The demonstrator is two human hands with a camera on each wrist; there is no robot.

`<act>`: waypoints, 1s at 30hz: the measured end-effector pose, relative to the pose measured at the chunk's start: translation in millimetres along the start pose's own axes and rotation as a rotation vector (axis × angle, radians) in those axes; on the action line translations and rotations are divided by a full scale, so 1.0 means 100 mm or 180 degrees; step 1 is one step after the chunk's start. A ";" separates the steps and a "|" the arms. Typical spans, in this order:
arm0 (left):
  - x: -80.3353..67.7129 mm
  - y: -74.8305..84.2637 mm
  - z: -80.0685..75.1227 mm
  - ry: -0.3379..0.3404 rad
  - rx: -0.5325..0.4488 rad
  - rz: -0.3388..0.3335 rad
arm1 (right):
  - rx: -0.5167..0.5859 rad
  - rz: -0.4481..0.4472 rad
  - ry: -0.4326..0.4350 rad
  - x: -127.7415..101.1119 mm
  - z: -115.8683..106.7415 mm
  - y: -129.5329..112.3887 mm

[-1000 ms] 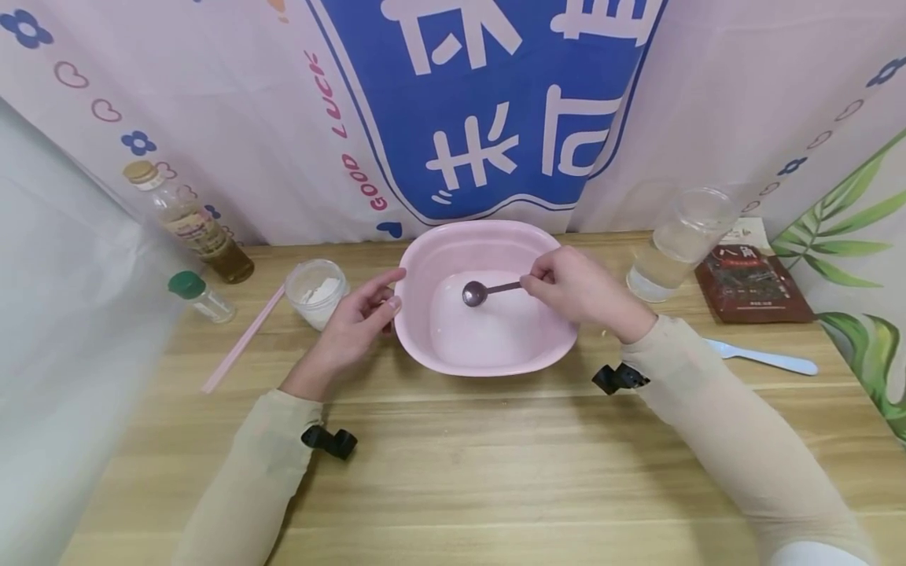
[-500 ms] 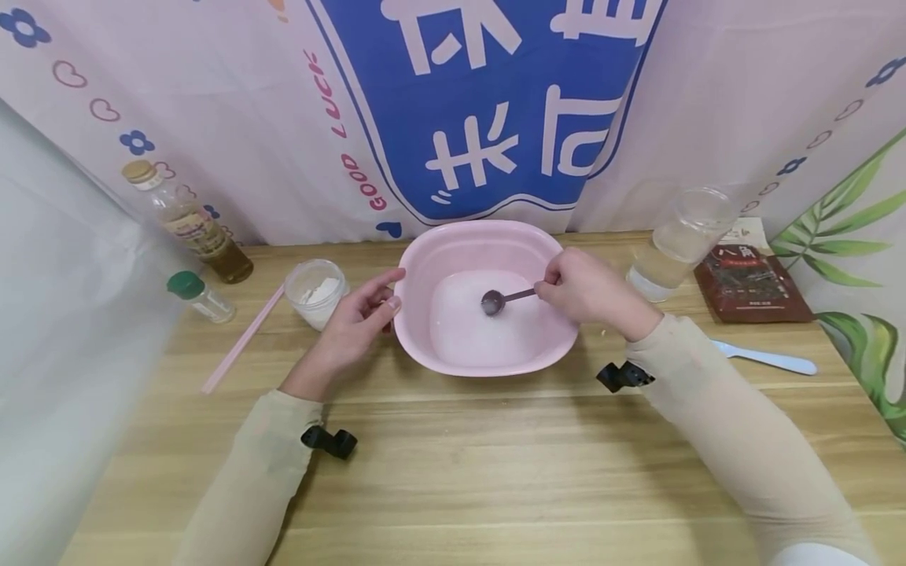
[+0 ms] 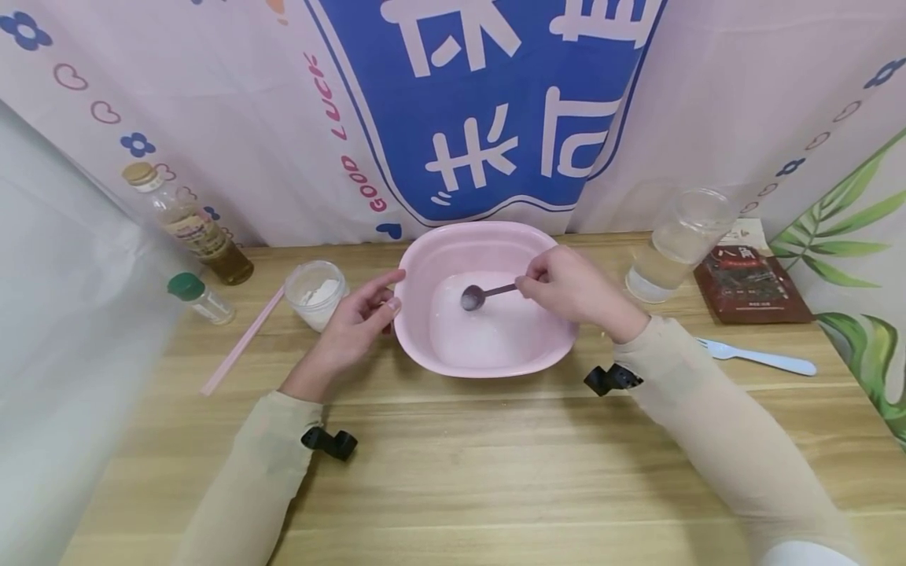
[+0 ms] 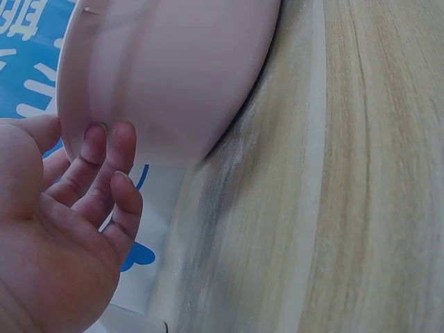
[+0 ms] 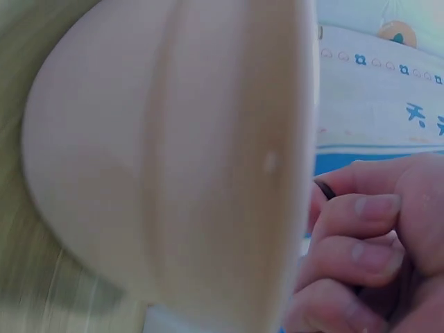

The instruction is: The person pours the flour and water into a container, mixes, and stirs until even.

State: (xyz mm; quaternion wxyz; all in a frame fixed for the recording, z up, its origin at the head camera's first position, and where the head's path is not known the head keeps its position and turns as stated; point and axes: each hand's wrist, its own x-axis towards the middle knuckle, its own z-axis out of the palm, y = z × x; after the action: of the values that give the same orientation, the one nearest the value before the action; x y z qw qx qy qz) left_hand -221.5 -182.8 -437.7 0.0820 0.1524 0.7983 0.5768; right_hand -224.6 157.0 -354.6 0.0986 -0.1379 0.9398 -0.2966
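Stretching behind everything, one printed fabric backdrop (image 3: 488, 118) in blue, white and pink hangs above one pale wood-grain table (image 3: 453, 464). At the table's centre sits one glossy pink plastic basin (image 3: 432, 346), rounded and oblong, holding white liquid. One clear oil bottle (image 3: 187, 224), one clear plastic cup (image 3: 679, 244), one dark red packet (image 3: 750, 284), one tub of white powder (image 3: 316, 292), one small green-capped jar (image 3: 200, 295), one pink stick (image 3: 241, 339) and one pale blue fork (image 3: 760, 358) lie around it. The left hand (image 3: 354, 326), fingers loosely extended, touches the basin's outer wall. The right hand (image 3: 573, 287) pinches one dark metal spoon (image 3: 481, 294) over the liquid.
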 end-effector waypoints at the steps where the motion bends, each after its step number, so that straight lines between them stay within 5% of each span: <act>1: 0.00 0.00 0.00 0.0000 0.0005 0.0004 | 0.0043 -0.0025 -0.0008 0.02 0.02 -0.02; 8: 0.01 -0.01 0.00 0.0005 0.0025 0.0011 | 0.0199 -0.0166 -0.0108 0.13 0.16 -0.20; 16: 0.01 0.00 0.01 0.0022 0.0000 0.0048 | -0.0059 -0.0149 -0.0207 0.22 0.29 -0.29; 30: 0.01 -0.01 0.00 -0.0010 0.0030 -0.0020 | -0.0085 0.0215 -0.0285 0.17 0.07 -0.11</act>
State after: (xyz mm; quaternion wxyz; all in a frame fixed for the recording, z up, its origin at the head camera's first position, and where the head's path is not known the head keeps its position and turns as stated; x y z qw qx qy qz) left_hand -222.2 -182.6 -439.1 0.0843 0.1511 0.8014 0.5725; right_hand -236.3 139.7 -355.8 0.1486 -0.1206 0.9425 -0.2740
